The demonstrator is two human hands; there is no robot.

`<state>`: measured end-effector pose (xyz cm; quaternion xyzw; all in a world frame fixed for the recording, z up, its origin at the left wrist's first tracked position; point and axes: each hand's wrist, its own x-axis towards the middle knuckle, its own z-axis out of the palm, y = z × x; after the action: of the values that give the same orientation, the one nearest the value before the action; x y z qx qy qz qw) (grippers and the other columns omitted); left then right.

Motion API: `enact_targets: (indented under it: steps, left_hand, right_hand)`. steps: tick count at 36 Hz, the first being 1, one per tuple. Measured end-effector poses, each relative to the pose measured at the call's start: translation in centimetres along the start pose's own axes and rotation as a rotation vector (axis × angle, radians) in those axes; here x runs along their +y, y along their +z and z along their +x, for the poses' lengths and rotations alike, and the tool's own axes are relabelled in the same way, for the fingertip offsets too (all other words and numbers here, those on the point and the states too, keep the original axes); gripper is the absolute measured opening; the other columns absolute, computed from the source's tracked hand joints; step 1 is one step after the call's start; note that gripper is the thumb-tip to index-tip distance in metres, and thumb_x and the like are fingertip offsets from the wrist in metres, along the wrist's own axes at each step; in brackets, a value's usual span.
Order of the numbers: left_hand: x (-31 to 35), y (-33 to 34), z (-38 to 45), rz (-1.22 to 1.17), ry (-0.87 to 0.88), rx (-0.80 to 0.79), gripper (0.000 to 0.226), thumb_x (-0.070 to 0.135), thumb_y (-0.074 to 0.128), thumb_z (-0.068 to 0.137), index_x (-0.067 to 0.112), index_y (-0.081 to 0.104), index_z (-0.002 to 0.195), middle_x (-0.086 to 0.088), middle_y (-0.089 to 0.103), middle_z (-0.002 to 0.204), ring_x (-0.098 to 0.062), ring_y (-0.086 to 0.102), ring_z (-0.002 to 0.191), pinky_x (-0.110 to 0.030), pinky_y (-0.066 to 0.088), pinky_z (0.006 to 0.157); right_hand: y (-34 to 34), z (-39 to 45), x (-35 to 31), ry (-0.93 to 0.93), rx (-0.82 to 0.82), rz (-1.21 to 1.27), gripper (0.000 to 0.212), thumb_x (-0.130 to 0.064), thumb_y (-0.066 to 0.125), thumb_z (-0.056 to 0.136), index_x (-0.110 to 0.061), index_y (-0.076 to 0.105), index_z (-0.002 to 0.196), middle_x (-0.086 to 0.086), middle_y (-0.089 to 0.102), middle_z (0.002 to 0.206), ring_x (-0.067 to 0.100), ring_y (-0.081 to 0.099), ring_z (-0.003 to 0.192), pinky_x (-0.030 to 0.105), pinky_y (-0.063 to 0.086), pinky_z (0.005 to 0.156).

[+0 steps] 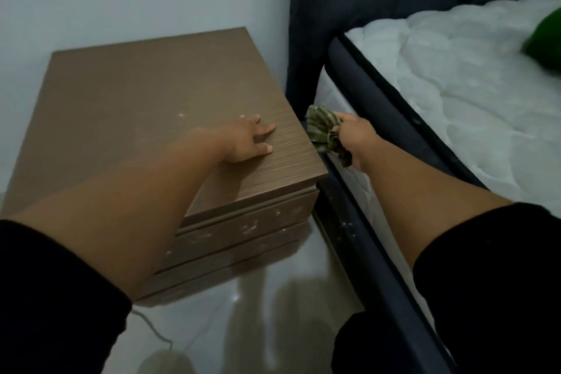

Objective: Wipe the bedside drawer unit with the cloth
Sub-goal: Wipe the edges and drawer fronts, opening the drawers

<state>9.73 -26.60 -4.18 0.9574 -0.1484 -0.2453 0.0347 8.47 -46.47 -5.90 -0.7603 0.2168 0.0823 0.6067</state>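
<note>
Drawer unit: brown wood-grain bedside drawer unit (145, 106) sits against the white wall, right beside the dark-framed bed with the white quilted mattress (473, 106). Top has a few pale specks, and the drawer fronts (252, 225) are smudged with whitish marks too.

Left hand: left hand (247, 140) lies flat on the top near the right front corner, fingers spread, gripping nothing, looks like it's just bracing.

Right hand: right hand (353, 135) is fisted around a scrunched green-patterned cloth (323, 130), down in the gap between the unit and the bed, right at the unit's side edge.

Cloth handling: soft, floppy and light I'd guess, so bunching it in the fist like this makes sense, a loose corner would just drag. Opening it out a bit should cover more surface.

Unit handling: rigid and probably heavy enough not to slide, though the floor looks glossy, so the bracing hand seems smart.

Hard to see: the unit's right side panel is hidden, so I can't tell if the cloth actually touches it. Left arm covers part of the top and the drawers. Green thing (543, 39) on the bed is blurry and cut off.
</note>
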Motion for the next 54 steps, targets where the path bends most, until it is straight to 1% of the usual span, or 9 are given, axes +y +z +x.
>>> enact_targets:
  steps: [3, 10, 16, 23, 29, 35, 40, 44, 54]
  left_hand:
    - [0.1, -0.1, 1.6, 0.013, 0.04, 0.042, 0.061, 0.046, 0.037, 0.097, 0.033, 0.012, 0.151, -0.001, 0.003, 0.161, -0.027, 0.002, 0.148, -0.044, 0.006, 0.119]
    - [0.1, 0.0, 3.2, 0.041, 0.088, 0.116, 0.06, 0.05, 0.038, 0.095, 0.036, 0.016, 0.15, 0.002, 0.008, 0.161, -0.024, 0.009, 0.148, -0.042, 0.008, 0.118]
    - [0.3, 0.9, 3.0, 0.075, 0.068, 0.215, 0.058, 0.05, 0.038, 0.096, 0.033, 0.023, 0.149, -0.001, 0.018, 0.159, -0.025, 0.017, 0.146, -0.04, 0.012, 0.117]
    - [0.4, 1.8, 0.8, 0.118, 0.017, 0.236, 0.056, 0.051, 0.037, 0.096, 0.033, 0.026, 0.148, -0.007, 0.027, 0.156, -0.028, 0.024, 0.143, -0.041, 0.018, 0.116]
    - [0.1, 2.4, -0.3, 0.1, -0.004, 0.251, 0.055, 0.049, 0.036, 0.097, 0.032, 0.026, 0.148, -0.007, 0.028, 0.155, -0.028, 0.027, 0.141, -0.04, 0.019, 0.114]
    - [0.2, 1.9, -0.8, 0.134, 0.007, 0.234, 0.056, 0.049, 0.041, 0.095, 0.03, 0.03, 0.147, -0.006, 0.036, 0.151, -0.027, 0.033, 0.137, -0.037, 0.025, 0.111]
    - [0.0, 0.9, -0.9, 0.127, 0.007, 0.182, 0.057, 0.05, 0.047, 0.092, 0.032, 0.034, 0.145, -0.004, 0.038, 0.149, -0.026, 0.035, 0.136, -0.038, 0.027, 0.111]
    - [-0.1, 0.4, -0.7, 0.116, 0.005, 0.147, 0.059, 0.049, 0.055, 0.089, 0.035, 0.037, 0.143, -0.001, 0.041, 0.147, -0.025, 0.038, 0.134, -0.041, 0.029, 0.113]
    - [-0.8, -0.3, 0.3, 0.101, 0.03, 0.137, 0.063, 0.045, 0.062, 0.085, 0.034, 0.038, 0.142, 0.0, 0.042, 0.147, -0.023, 0.04, 0.133, -0.037, 0.033, 0.111]
  right_hand:
    - [0.3, 1.0, 0.6, -0.032, -0.077, 0.064, 0.051, 0.009, 0.023, 0.094, -0.004, 0.055, 0.131, 0.01, 0.064, 0.122, 0.024, 0.064, 0.104, 0.023, 0.059, 0.068]
    - [1.1, 2.8, 2.4, -0.167, -0.211, 0.028, 0.047, 0.002, 0.029, 0.098, -0.015, 0.053, 0.135, 0.016, 0.062, 0.124, 0.027, 0.059, 0.106, 0.04, 0.048, 0.095]
    - [1.2, 2.6, 3.6, -0.255, -0.258, 0.084, 0.047, 0.006, 0.028, 0.098, -0.014, 0.057, 0.13, 0.012, 0.06, 0.111, 0.017, 0.06, 0.084, 0.027, 0.05, 0.069]
    - [0.3, 0.9, 4.5, -0.324, -0.195, -0.119, 0.048, 0.004, 0.033, 0.096, -0.023, 0.062, 0.123, 0.012, 0.06, 0.108, 0.024, 0.054, 0.095, 0.035, 0.047, 0.08]
    - [-0.2, -0.4, 4.5, -0.362, -0.151, -0.197, 0.047, 0.003, 0.034, 0.096, -0.024, 0.063, 0.122, 0.001, 0.058, 0.091, 0.012, 0.052, 0.076, 0.023, 0.046, 0.062]
    - [-0.1, -0.7, 4.6, -0.352, -0.15, -0.192, 0.047, 0.004, 0.033, 0.096, -0.023, 0.064, 0.118, 0.007, 0.057, 0.101, 0.018, 0.051, 0.087, 0.025, 0.046, 0.064]
    - [-0.1, -0.9, 3.8, -0.306, -0.151, -0.214, 0.046, 0.004, 0.034, 0.096, -0.024, 0.064, 0.117, 0.007, 0.057, 0.104, 0.014, 0.052, 0.078, 0.025, 0.046, 0.064]
    - [-0.4, -0.9, 3.5, -0.294, -0.159, -0.252, 0.045, 0.005, 0.036, 0.095, -0.025, 0.066, 0.113, 0.011, 0.061, 0.111, 0.02, 0.054, 0.089, 0.026, 0.047, 0.065]
    - [-0.4, 0.2, 4.2, -0.292, -0.211, -0.141, 0.048, 0.006, 0.034, 0.096, -0.028, 0.067, 0.098, 0.008, 0.063, 0.104, 0.021, 0.056, 0.095, 0.035, 0.048, 0.084]
